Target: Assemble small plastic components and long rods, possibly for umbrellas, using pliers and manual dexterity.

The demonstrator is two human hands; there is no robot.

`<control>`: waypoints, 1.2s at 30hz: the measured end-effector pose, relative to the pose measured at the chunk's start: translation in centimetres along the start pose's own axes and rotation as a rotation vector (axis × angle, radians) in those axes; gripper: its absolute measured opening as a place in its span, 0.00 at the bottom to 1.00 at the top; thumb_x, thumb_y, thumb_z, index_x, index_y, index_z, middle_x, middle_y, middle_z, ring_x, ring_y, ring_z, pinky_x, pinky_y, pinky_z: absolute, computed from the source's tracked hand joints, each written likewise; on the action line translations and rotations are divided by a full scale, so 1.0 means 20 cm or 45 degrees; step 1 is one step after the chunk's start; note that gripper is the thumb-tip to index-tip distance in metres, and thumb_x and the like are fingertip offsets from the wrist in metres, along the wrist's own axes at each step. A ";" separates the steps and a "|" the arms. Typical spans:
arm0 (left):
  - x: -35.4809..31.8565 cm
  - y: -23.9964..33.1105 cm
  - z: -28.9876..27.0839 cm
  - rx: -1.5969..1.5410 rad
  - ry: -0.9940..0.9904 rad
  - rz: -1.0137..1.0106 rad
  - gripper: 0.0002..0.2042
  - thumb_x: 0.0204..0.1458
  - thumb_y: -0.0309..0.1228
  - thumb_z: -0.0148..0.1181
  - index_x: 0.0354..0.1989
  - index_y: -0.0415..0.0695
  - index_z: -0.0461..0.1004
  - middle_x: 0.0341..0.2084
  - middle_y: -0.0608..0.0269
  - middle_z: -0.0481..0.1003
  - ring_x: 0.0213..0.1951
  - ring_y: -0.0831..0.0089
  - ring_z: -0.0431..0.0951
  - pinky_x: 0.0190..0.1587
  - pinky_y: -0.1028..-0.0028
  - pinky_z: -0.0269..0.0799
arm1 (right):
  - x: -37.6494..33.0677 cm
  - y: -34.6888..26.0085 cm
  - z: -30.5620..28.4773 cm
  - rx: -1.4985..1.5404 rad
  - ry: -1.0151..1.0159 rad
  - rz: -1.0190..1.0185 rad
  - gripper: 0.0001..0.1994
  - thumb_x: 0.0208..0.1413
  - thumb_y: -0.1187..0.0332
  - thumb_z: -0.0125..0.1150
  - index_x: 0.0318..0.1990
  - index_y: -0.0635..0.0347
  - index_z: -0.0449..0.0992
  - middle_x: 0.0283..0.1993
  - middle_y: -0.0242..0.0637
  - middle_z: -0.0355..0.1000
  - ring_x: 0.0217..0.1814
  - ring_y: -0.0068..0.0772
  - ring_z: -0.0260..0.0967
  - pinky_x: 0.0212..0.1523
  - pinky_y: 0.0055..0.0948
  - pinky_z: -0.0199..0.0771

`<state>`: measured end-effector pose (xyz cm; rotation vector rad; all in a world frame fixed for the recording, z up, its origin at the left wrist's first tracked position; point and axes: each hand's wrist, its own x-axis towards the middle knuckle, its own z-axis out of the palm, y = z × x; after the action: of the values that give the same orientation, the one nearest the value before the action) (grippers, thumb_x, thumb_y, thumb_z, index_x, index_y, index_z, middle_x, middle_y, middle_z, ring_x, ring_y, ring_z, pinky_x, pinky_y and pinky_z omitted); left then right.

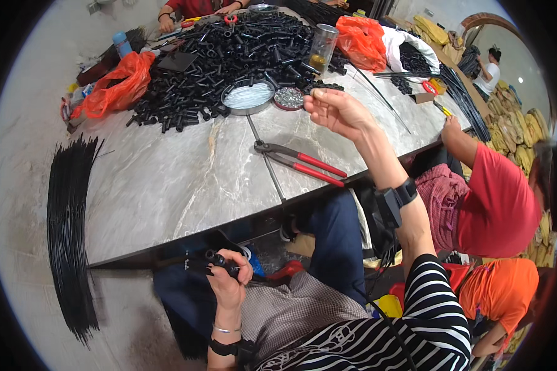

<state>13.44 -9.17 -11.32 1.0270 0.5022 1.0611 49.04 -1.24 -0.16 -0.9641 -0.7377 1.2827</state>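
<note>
My left hand (230, 278) is closed around a black plastic fitting (220, 262) with a round end, held over my lap below the table edge. Raised above the table, my right hand (340, 113) has its fingers pressed together; anything between them is too small to make out. Close to those fingers stands a small red-rimmed dish (288, 98) of tiny shiny metal pieces. Beside it is a round metal dish (246, 110) holding thin pale sticks. Red-handled pincers (309, 162) lie on the grey stone-patterned table (167, 179), near its front edge.
A heap of black plastic fittings (229, 55) covers the table's far side. A bundle of long black rods (68, 235) hangs over the left edge. Orange bags (120, 83) and a clear jar (323, 46) stand around the heap. Co-workers sit at right and across.
</note>
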 end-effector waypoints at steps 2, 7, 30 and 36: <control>-0.02 0.01 0.03 0.005 -0.006 0.020 0.30 0.52 0.64 0.39 0.27 0.43 0.64 0.10 0.72 0.57 0.12 0.82 0.56 0.17 0.80 0.53 | -0.12 0.02 0.02 0.023 0.073 0.037 0.07 0.56 0.70 0.58 0.40 0.62 0.72 0.38 0.37 0.73 0.37 0.25 0.73 0.37 0.24 0.77; -0.03 0.00 0.08 -0.027 0.082 -0.013 0.31 0.50 0.66 0.41 0.26 0.46 0.66 0.10 0.72 0.55 0.13 0.80 0.55 0.17 0.79 0.48 | -0.40 0.13 0.01 0.030 0.205 0.053 0.09 0.54 0.72 0.59 0.40 0.67 0.71 0.38 0.42 0.73 0.38 0.33 0.74 0.40 0.32 0.78; -0.01 0.01 0.28 0.113 -0.018 0.047 0.40 0.51 0.65 0.37 0.56 0.38 0.62 0.09 0.75 0.54 0.12 0.84 0.52 0.16 0.82 0.49 | -0.91 0.62 0.50 -0.082 0.033 -0.312 0.08 0.54 0.78 0.58 0.41 0.70 0.74 0.35 0.38 0.75 0.36 0.24 0.74 0.37 0.21 0.76; -0.02 0.02 0.26 0.223 0.019 0.074 0.43 0.50 0.66 0.40 0.58 0.33 0.59 0.10 0.76 0.59 0.13 0.89 0.56 0.15 0.86 0.51 | -0.91 0.70 0.56 -0.248 0.050 -0.379 0.09 0.53 0.79 0.60 0.42 0.70 0.74 0.36 0.40 0.76 0.36 0.25 0.75 0.38 0.21 0.77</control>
<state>17.03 -11.66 -8.64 1.1945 0.5888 1.0909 29.99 -16.95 -6.65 -0.9895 -0.9497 0.9425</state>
